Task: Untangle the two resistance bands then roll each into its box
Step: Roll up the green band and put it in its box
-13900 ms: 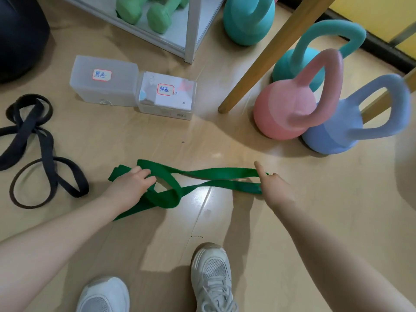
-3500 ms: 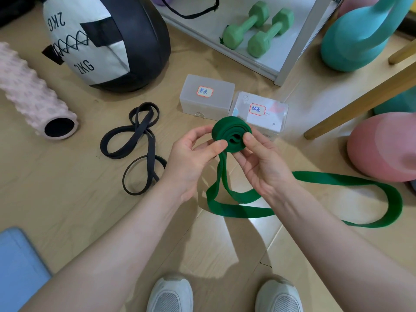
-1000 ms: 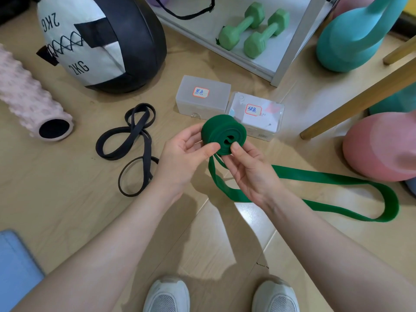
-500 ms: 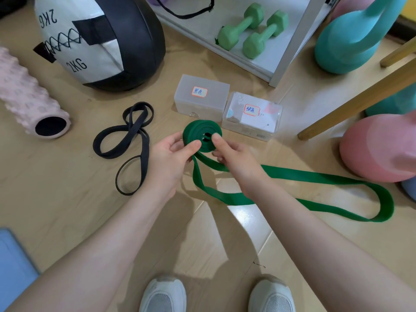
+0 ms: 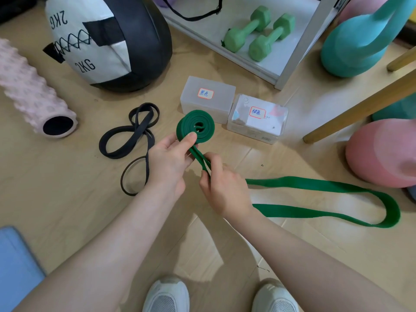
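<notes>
The green band is partly wound into a roll [image 5: 195, 127], held upright above the floor by my left hand [image 5: 170, 158], thumb pressed on its face. My right hand [image 5: 221, 183] pinches the two green strands just below the roll. The unrolled part of the green band [image 5: 337, 199] trails right across the floor in a long loop. Loose and twisted, the black band [image 5: 135, 140] lies on the floor to the left. Two closed translucent boxes stand behind the roll: the left box [image 5: 208, 99] and the right box [image 5: 257, 119], each with a red-framed label.
A black-and-white 2KG ball [image 5: 105, 41] and a pink foam roller [image 5: 33, 93] lie at the left. A shelf holds green dumbbells [image 5: 258, 32]. Teal kettlebell [image 5: 355, 41], pink kettlebell [image 5: 382, 154] and a wooden leg [image 5: 360, 104] stand at right. Blue mat [image 5: 15, 266]; my shoes [image 5: 166, 296] below.
My right hand has left the roll's face and dropped down to pinch the strands below it. The roll has grown since the earliest frames, and the loose loop has shortened.
</notes>
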Demonstrator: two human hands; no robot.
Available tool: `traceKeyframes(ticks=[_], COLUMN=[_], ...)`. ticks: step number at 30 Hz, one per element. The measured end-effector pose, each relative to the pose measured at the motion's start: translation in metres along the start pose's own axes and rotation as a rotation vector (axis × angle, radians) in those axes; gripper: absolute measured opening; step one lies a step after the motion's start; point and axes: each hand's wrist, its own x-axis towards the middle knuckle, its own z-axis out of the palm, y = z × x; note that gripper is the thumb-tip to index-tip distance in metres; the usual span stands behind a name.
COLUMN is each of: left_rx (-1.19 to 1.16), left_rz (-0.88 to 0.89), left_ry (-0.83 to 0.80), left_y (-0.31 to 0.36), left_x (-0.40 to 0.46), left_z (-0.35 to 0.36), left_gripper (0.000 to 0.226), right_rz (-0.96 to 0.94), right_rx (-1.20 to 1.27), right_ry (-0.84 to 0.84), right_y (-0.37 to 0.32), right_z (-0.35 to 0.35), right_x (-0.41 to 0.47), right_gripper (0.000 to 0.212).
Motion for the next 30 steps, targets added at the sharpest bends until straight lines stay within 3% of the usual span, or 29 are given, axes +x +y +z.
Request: traceKeyframes(ticks=[5, 10, 19, 25, 30], left_rx=[-0.002, -0.011, 0.023, 0.300, 0.492], left_rz=[-0.030, -0.112, -0.146, -0.263, -0.351], left_ry=[0.029, 0.049, -0.008, -0.187, -0.311], left_y=[-0.004, -0.007, 0.000, 0.003, 0.007], left_x=[0.002, 0.001, 0.004, 0.008, 0.007], left_z=[-0.005, -0.008, -0.019, -0.025, -0.025], left_gripper=[0.025, 0.006, 0.009, 0.034, 0.012], right_rz=[-0.098, 0.011, 0.030, -0.048, -0.025], right_rx=[-0.224, 0.091, 0.349, 0.158, 0.267], right_ry=[0.053, -0.237, -0.281, -0.228, -0.261], right_y=[0.008, 0.015, 0.039, 0.063, 0.070], right_z=[0.000, -0.001, -0.014, -0.036, -0.044], right_x=[0.008, 0.007, 0.002, 0.016, 0.019], right_gripper=[0.017, 0.021, 0.017, 0.015, 0.046])
